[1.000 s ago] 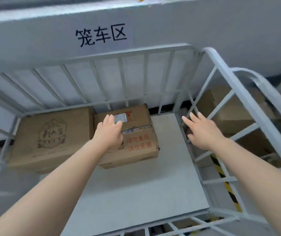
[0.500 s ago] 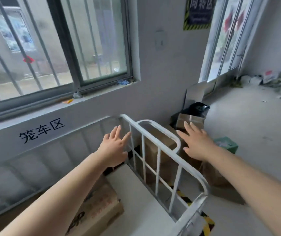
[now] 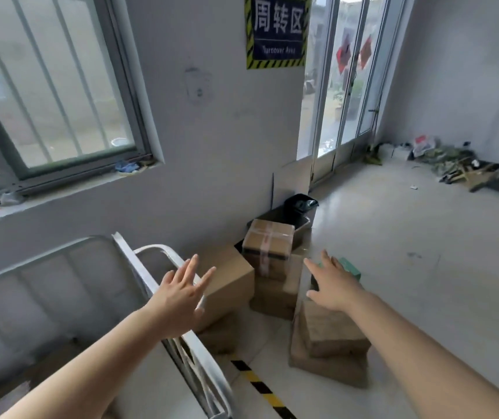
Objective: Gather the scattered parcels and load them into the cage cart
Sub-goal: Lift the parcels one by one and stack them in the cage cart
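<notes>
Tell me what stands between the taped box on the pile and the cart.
The cart's side rail stands between them, and a larger brown box sits beside that rail. The taped box would probably have to be lifted over both. The left hand and right hand are open and empty.

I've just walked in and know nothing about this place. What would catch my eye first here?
At the centre, the left hand and right hand reach out, fingers spread, toward a pile of brown cardboard parcels on the floor by the wall. High on that wall hangs a blue sign with a yellow-and-black striped border. The white cage cart stands at lower left.
</notes>
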